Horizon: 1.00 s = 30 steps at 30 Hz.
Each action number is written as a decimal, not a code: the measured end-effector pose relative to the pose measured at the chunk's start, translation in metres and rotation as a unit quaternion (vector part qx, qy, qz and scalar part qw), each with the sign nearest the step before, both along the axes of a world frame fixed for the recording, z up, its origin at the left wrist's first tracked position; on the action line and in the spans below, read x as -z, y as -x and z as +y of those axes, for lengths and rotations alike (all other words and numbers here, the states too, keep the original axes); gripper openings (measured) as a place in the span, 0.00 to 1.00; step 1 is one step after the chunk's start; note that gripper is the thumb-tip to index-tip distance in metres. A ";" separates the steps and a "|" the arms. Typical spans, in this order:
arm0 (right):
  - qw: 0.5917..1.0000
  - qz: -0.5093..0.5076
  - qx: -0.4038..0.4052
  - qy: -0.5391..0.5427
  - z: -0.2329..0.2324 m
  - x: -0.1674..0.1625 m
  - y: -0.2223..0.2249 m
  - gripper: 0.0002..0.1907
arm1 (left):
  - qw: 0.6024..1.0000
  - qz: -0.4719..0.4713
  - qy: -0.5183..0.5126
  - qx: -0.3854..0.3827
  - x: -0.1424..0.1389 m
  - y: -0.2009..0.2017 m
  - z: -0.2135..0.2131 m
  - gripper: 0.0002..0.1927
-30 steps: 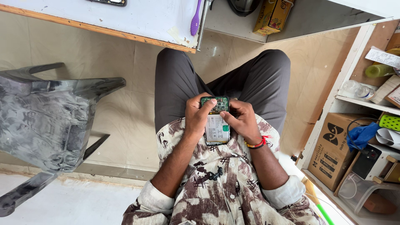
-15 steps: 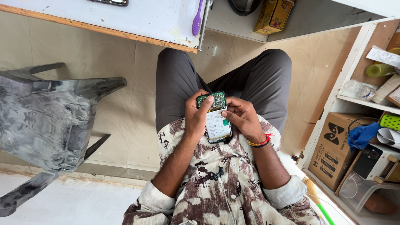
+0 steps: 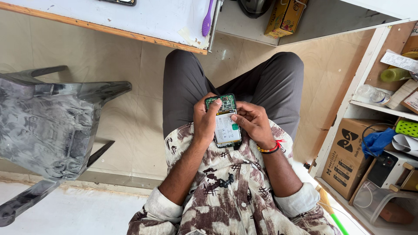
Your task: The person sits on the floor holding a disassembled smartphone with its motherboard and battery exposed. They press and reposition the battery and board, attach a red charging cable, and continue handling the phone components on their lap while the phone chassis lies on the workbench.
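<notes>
With its back off and board bare, the phone (image 3: pixel 225 122) looks light but fragile, so both hands, left hand (image 3: pixel 205 122) and right hand (image 3: pixel 254 124), have fingers clamped on its edges.

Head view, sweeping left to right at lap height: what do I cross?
Grey plastic chair → left hand → opened phone with its back off → right hand → cardboard box → blue cloth.
</notes>
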State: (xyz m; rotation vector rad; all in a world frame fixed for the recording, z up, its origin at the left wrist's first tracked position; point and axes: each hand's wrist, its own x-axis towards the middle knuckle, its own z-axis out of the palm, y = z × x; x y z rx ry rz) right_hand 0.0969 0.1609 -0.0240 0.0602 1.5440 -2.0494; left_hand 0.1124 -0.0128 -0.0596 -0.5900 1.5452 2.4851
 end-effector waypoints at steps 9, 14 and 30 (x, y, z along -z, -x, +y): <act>0.988 -0.033 0.132 0.080 0.004 0.008 0.007 0.13 | 0.963 0.063 -0.256 0.056 0.004 0.004 0.022 0.35; 0.979 0.031 0.203 -0.014 -0.005 0.003 0.020 0.20 | 0.887 -0.105 -0.444 0.076 0.006 0.018 0.035 0.47; 0.978 -0.001 0.156 -0.137 -0.011 0.027 0.034 0.08 | 0.987 -0.084 -0.125 -0.048 0.027 0.065 0.042 0.23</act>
